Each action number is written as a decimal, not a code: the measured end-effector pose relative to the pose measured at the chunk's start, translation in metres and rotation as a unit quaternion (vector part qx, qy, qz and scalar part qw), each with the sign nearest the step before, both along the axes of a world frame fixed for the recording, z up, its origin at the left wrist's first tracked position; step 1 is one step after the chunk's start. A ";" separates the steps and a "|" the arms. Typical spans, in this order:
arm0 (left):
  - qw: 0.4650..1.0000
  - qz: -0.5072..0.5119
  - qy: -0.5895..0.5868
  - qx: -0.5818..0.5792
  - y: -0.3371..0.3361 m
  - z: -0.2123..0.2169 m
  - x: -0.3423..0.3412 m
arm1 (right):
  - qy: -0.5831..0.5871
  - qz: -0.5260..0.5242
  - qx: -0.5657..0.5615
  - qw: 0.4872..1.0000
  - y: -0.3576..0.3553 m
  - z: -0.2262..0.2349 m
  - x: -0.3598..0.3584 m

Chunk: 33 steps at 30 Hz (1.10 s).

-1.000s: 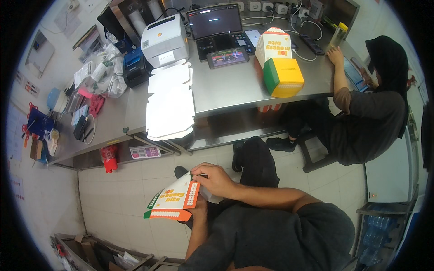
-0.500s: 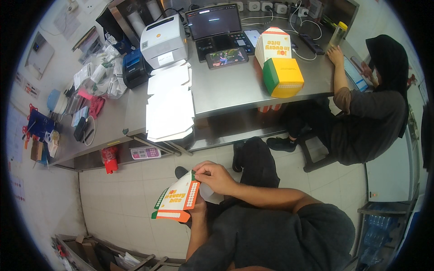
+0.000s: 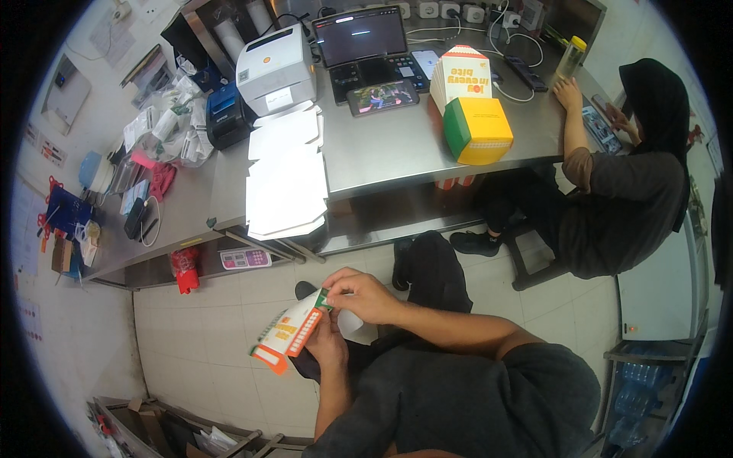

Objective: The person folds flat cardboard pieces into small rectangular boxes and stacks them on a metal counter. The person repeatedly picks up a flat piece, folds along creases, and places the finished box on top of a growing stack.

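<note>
So the steel worktop (image 3: pixel 382 160) is carrying white cardboard (image 3: pixel 286 183), left hand (image 3: pixel 328 345) is gripping a printed carton (image 3: pixel 296 324), and right hand (image 3: pixel 362 298) is kinda pinching its green end (image 3: pixel 321 300).

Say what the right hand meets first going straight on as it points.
The white, green and orange cardboard carton: the right hand appears to touch its green flap. Depth beyond is unclear.

The bare right forearm (image 3: pixel 447 327) is stretched leftward across the torso (image 3: pixel 458 389), and the right hand (image 3: pixel 365 299) is held with fingers bent and pinched at the tips. The left forearm (image 3: pixel 334 393) is pointed forward; the left hand (image 3: pixel 330 345) is positioned just below the right, fingers curled, partly hidden.
</note>
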<state>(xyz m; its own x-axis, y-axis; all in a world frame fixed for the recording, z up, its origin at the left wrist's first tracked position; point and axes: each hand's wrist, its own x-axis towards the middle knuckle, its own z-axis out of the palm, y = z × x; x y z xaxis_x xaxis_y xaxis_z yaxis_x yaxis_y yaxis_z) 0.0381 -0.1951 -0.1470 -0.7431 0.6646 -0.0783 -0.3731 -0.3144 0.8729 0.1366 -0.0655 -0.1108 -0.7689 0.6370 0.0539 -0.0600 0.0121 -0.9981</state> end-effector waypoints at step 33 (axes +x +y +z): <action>0.916 -0.072 0.315 -0.239 -0.007 -0.024 -0.017 | 0.028 0.061 0.295 0.953 -0.012 -0.012 -0.008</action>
